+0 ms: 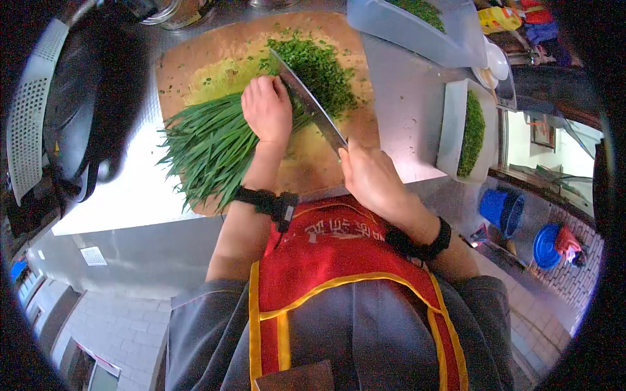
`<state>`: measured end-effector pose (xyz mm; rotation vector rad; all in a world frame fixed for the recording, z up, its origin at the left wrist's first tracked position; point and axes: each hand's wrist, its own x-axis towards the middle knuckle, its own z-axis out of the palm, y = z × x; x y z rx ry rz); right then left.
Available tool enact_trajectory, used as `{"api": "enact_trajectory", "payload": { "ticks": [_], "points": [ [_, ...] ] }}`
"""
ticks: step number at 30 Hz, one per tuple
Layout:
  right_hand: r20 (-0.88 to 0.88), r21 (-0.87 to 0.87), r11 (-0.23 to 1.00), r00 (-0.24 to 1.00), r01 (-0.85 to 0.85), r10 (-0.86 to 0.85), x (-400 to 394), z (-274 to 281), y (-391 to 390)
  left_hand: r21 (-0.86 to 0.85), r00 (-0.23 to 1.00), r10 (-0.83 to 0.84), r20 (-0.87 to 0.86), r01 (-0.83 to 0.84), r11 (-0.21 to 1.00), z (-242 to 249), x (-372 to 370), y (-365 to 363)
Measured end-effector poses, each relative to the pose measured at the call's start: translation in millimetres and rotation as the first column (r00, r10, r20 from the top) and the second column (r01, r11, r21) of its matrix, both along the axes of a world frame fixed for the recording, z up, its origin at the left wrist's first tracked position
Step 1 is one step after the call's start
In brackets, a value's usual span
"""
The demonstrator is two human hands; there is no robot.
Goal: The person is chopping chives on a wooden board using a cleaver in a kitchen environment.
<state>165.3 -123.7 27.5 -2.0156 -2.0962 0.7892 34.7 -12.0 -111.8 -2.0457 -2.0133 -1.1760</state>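
Observation:
On the wooden cutting board (pixel 316 163) lies a thick bunch of long green garlic chives (pixel 208 146), leaves fanned to the left. My left hand (pixel 267 111) presses down on the bunch with curled fingers, its fingertips close beside the blade. In my right hand (pixel 375 179) is the handle of a broad kitchen knife (pixel 310 101), mostly hidden by the fingers. The blade points up and away to the left, between the bunch and a heap of finely chopped chives (pixel 326 72). Small green bits are scattered around the board.
A translucent plastic bin (pixel 398 40) with chopped greens stands at the back right. Nearer on the right is a white tub (pixel 451 130), also holding chopped greens. A dark object with a perforated strip (pixel 29 111) rises at the left. Blue buckets (pixel 501 210) stand lower right.

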Motion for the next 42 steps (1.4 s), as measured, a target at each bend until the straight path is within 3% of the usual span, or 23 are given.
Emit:
{"api": "enact_trajectory", "payload": {
  "ticks": [7, 11, 14, 19, 23, 26, 30, 32, 33, 36, 39, 42],
  "points": [
    [0.005, -0.002, 1.000, 1.000, 0.027, -0.027, -5, -67, 37, -0.006, 0.999, -0.036, 0.010, 0.036, 0.999, -2, -2, 0],
    [0.004, 0.051, 0.996, 0.998, 0.070, -0.070, -2, -39, 23, -0.029, 0.999, 0.003, 0.046, -0.001, 1.000, -3, -2, -1],
    [0.000, 0.009, 0.998, 0.998, 0.068, -0.068, -4, -2, 12, -0.003, 0.997, 0.033, 0.068, -0.033, 0.999, -1, -1, -1],
    [0.048, -0.057, 0.998, 0.998, 0.031, -0.028, -6, 8, -5, 0.009, 0.997, 0.046, 0.066, -0.047, 0.999, -2, -1, -1],
    [0.108, -0.094, 0.996, 0.994, -0.006, 0.016, -9, 3, -3, -0.047, 0.999, 0.012, 0.043, -0.010, 0.999, -1, -2, -1],
    [-0.007, -0.106, 0.994, 1.000, 0.007, -0.007, -13, -24, 14, -0.018, 1.000, -0.002, 0.008, 0.002, 1.000, -2, -2, 2],
    [0.001, 0.010, 1.000, 1.000, 0.016, -0.016, -19, -68, 44, -0.071, 0.999, -0.017, 0.040, 0.019, 0.997, 0, -3, 0],
    [-0.083, 0.037, 0.997, 0.995, 0.061, -0.058, -10, -62, 38, -0.069, 0.997, -0.011, 0.075, 0.016, 0.998, -3, -3, -7],
    [-0.015, -0.012, 0.999, 0.999, 0.042, -0.043, -5, -56, 37, -0.048, 0.996, -0.005, 0.092, 0.010, 0.999, -3, -3, -1],
    [-0.026, -0.004, 0.995, 0.994, 0.102, -0.102, -6, -27, 19, -0.035, 0.994, 0.021, 0.110, -0.017, 0.999, -1, -2, -1],
    [0.078, 0.113, 0.994, 0.997, 0.006, -0.015, -6, -12, 0, -0.040, 0.991, 0.012, 0.131, -0.007, 0.999, -2, -3, -1],
    [0.025, 0.017, 1.000, 1.000, 0.010, -0.011, -8, -3, -6, -0.040, 0.994, 0.015, 0.112, -0.011, 0.999, -2, -3, -1]
  ]
}}
